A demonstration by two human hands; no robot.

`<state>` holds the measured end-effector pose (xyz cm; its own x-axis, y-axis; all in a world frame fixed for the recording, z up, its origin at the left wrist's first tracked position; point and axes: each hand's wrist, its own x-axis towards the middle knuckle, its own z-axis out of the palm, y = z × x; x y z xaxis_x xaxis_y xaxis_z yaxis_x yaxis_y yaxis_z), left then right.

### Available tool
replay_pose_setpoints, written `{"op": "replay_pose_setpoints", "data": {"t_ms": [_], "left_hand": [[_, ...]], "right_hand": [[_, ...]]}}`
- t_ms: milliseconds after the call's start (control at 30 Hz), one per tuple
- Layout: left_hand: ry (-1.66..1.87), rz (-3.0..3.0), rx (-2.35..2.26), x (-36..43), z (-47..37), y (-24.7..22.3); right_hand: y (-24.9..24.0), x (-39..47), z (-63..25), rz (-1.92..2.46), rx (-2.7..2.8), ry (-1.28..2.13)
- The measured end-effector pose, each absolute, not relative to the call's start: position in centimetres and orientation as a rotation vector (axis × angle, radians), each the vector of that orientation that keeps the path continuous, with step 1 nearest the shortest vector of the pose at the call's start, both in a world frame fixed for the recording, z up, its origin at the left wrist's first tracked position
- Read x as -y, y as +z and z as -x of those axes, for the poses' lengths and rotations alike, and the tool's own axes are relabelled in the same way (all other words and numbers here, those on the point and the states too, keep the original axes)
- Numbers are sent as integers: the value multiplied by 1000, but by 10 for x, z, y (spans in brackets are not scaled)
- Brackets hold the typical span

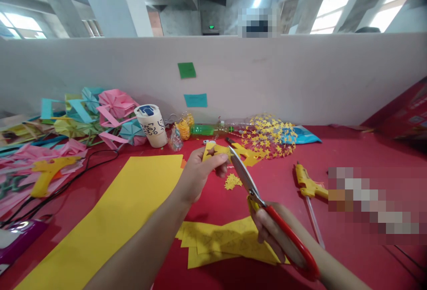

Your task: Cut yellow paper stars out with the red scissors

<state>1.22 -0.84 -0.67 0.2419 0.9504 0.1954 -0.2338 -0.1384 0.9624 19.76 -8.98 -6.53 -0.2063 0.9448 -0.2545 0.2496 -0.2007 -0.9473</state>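
My left hand [203, 167] pinches a small strip of yellow paper [217, 148] that has star-shaped holes in it. My right hand [271, 223] grips red-handled scissors [250, 183], their blades pointing up and left to the edge of that strip. The blades look closed or nearly so. Below the strip, a small pile of cut yellow stars [232, 182] lies on the red table. Several yellow strips with star outlines [218, 239] lie stacked beneath my right hand. A large yellow sheet [133, 201] extends under my left forearm.
Yellow glue guns lie at the left [50, 170] and right [305, 181]. A clear bag of yellow stars [270, 134], a green bottle [203, 129] and a white cup [151, 127] stand along the back partition [233, 76]. Folded paper shapes [116, 103] crowd the left; black cords [66, 185] cross there.
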Motion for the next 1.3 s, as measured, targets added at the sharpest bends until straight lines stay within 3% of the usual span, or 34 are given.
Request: {"op": "replay_pose_setpoints", "data": {"t_ms": [300,1300], "left_hand": [[1279,-1244,-760,5,-8,-3],[1186,-1498,-842,1,2,2]], "right_hand": [[-48,91,-198,1370,1662,1301],[-65,84,-207,1285,1650,1509]]}}
